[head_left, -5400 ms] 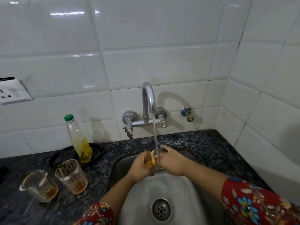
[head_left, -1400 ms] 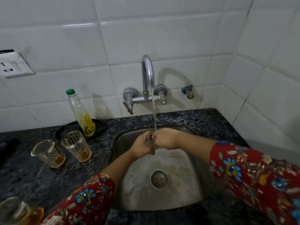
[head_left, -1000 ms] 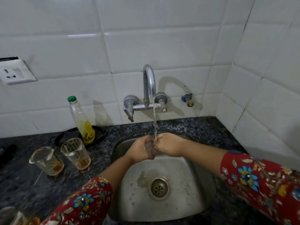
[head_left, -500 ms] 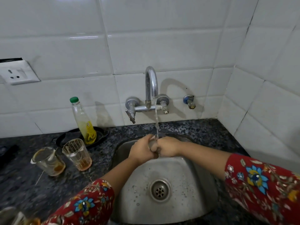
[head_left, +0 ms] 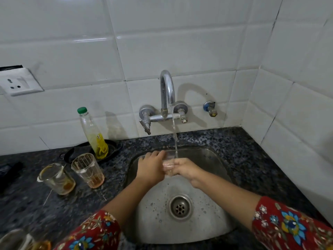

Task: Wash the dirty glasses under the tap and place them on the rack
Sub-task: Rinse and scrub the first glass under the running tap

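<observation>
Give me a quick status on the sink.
Both hands, left hand and right hand, hold glass under running tap. Two dirty glasses wait on counter. No rack in view.

Two walls (head_left: 180, 42) meeting in a corner at the right are covered with glossy white tiles, on which light streaks are reflected. A white socket (head_left: 19, 83) is mounted on the left of the back wall. A dark speckled stone counter (head_left: 243, 156) is fitted along both walls below
</observation>
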Available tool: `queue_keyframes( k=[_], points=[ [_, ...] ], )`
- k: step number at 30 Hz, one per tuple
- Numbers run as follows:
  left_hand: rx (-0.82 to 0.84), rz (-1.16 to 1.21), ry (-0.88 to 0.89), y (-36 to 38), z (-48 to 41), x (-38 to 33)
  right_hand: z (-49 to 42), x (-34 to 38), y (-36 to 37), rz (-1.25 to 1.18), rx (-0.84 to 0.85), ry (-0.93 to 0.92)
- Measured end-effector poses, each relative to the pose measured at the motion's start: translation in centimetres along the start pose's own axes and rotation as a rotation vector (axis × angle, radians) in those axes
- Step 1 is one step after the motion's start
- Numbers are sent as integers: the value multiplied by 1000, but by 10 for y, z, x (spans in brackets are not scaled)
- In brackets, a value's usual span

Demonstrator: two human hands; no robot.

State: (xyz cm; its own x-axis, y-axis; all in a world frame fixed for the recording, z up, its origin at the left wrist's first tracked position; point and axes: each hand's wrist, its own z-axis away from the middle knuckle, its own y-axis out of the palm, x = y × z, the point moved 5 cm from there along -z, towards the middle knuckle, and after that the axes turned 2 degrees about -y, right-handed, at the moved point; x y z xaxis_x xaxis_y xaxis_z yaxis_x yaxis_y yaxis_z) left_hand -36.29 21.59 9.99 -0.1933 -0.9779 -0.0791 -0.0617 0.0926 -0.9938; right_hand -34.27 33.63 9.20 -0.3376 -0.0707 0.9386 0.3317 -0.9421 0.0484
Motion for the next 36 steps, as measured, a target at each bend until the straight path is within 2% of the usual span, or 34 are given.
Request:
queue_keyframes(
  k=[5,9,10,12,14,16,18,20,22,25,27,29,30,31,33,36],
  points=[
    [76,-417,88,0,12,3,8,-39,-11,-320,-27,334],
    [95,-483,134,-3,13,-4,15,-51,-20,-369,-132,346],
    [123,-429,112,-4,13,-4,16,-48,-21,-316,-164,294],
    [199,-184,10,0,6,1,17,-35,-21,-106,-238,68],
    [294,219,-110,7,-1,5,19,-17,-21,275,-254,-295],
    [396,646,-165,14,-7,4,20,-4,-22,694,-191,-588],
    [499,978,-135,19,-10,0,18,5,-31,992,-123,-707],
    [574,1192,-79,22,-13,-7,13,15,-41,1204,-100,-804],
    [604,1287,-71,24,-16,-16,9,27,-48,1238,-146,-889],
    [531,1315,-114,23,-22,-26,4,37,-46,1127,-232,-809],
    [383,1182,-158,22,-27,-26,-4,41,-34,1128,-337,-706],
    [186,869,-200,17,-26,-23,-11,50,-24,1103,-446,-485],
    [103,740,-206,11,-24,-22,-14,52,-21,1062,-454,-401],
    [76,731,-184,8,-24,-22,-16,54,-19,1020,-435,-397],
    [151,956,-69,6,-26,-19,-11,57,-17,939,-323,-571],
    [393,1335,12,10,-24,-14,4,54,-21,945,-61,-811]
  ],
)
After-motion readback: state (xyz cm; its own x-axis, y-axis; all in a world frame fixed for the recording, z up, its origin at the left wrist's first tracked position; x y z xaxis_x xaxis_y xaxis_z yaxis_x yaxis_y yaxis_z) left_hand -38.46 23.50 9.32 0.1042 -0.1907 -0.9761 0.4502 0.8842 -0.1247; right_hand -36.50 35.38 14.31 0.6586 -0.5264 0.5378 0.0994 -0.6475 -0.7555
